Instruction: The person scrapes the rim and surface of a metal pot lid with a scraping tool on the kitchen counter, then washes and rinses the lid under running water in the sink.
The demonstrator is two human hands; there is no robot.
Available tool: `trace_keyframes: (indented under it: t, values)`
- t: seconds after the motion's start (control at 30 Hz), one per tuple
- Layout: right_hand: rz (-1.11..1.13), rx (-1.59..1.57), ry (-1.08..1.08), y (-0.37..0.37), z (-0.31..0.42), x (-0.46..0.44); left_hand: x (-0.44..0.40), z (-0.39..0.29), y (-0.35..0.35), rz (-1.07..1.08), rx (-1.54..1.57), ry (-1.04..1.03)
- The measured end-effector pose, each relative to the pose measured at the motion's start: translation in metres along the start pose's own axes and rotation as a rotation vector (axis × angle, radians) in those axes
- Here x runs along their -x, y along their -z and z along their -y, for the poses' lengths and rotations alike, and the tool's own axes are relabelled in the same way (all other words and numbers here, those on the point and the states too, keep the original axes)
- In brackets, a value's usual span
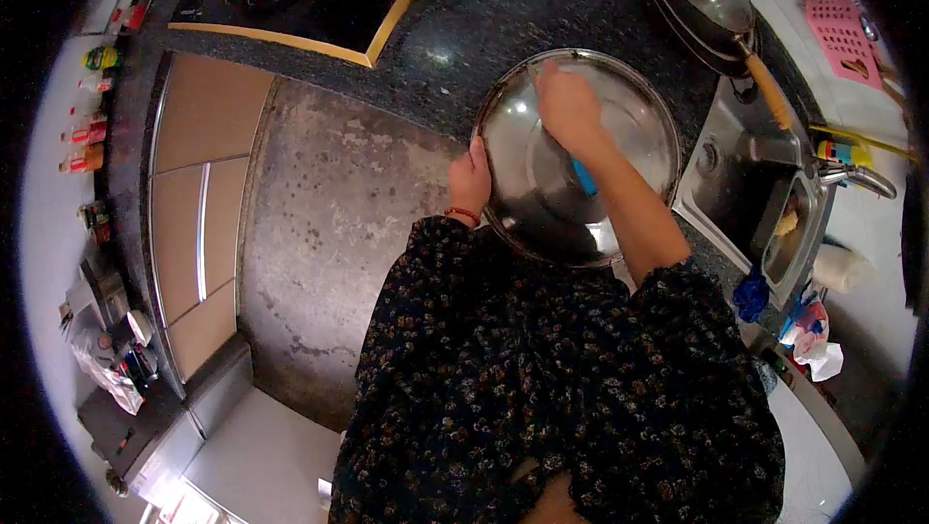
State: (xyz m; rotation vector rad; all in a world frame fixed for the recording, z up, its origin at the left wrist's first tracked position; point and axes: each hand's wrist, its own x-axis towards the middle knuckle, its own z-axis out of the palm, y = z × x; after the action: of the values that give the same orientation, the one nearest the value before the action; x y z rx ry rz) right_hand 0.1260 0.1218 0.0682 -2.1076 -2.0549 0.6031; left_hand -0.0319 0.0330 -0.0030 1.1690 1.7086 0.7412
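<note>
A large, round, shiny metal lid or shallow pan [634,127] rests partly on the dark countertop and reaches over its near edge, close to my body. My left hand [470,181] grips its left rim, thumb up against the edge. Over the upper part of the shiny surface is my right hand [569,108], its fingers curled closed and pointing towards the far rim. Whatever lies inside those fingers is hidden. A small blue piece [584,178] shows at the middle of the disc, partly covered by my right forearm.
A black stove top [319,6] with a gold edge is at the upper left. A pan with a wooden handle [769,93] sits at the upper right, beside a steel sink [721,176] with a faucet [861,178]. Bottles [85,127] line the left side.
</note>
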Motion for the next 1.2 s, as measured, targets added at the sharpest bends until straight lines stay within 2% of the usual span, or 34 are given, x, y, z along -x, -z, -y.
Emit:
trace_keyframes:
  t: [0.07, 0.17, 0.27, 0.37, 0.47, 0.57, 0.67, 0.77, 0.83, 0.97, 1.07, 1.17, 1.2]
  values:
    - [0.007, 0.001, 0.078, -0.006, 0.003, 0.007, 0.0, 0.003, -0.001, -0.007, -0.001, -0.017]
    - [0.013, 0.017, 0.093, -0.023, 0.021, 0.019, -0.003, 0.01, -0.003, -0.015, -0.028, -0.032]
    - [0.11, 0.046, 0.088, -0.008, 0.027, 0.023, -0.005, 0.014, -0.006, -0.057, -0.047, -0.091]
    - [0.023, 0.075, 0.194, -0.022, -0.021, -0.003, -0.001, 0.001, -0.001, -0.025, -0.103, -0.02]
    - [0.006, -0.064, -0.023, 0.005, -0.016, -0.004, -0.003, 0.016, -0.007, -0.032, -0.102, -0.073]
    - [-0.022, 0.092, 0.271, -0.014, -0.017, 0.004, -0.005, 0.017, -0.008, -0.054, -0.12, -0.105]
    - [-0.062, 0.079, 0.211, -0.023, -0.005, 0.013, 0.0, 0.003, -0.006, -0.093, -0.106, -0.051]
    - [0.095, -0.075, 0.041, 0.001, -0.008, 0.005, 0.001, 0.003, -0.006, -0.065, -0.11, 0.025]
    - [0.182, -0.041, -0.002, 0.011, -0.006, -0.003, 0.0, 0.004, -0.005, -0.027, -0.106, 0.051]
    - [0.152, 0.049, 0.032, -0.001, -0.001, 0.001, 0.002, -0.013, 0.006, 0.07, -0.045, 0.218]
    - [0.114, -0.148, -0.021, 0.021, 0.001, 0.018, 0.005, 0.002, -0.001, 0.041, 0.585, 0.232]
    - [0.163, -0.497, -0.292, 0.086, 0.017, 0.042, 0.016, -0.03, 0.018, 0.178, 0.942, 0.291]
    - [0.163, -0.59, -0.3, 0.09, 0.006, 0.045, 0.016, -0.037, 0.023, 0.196, 0.932, 0.318]
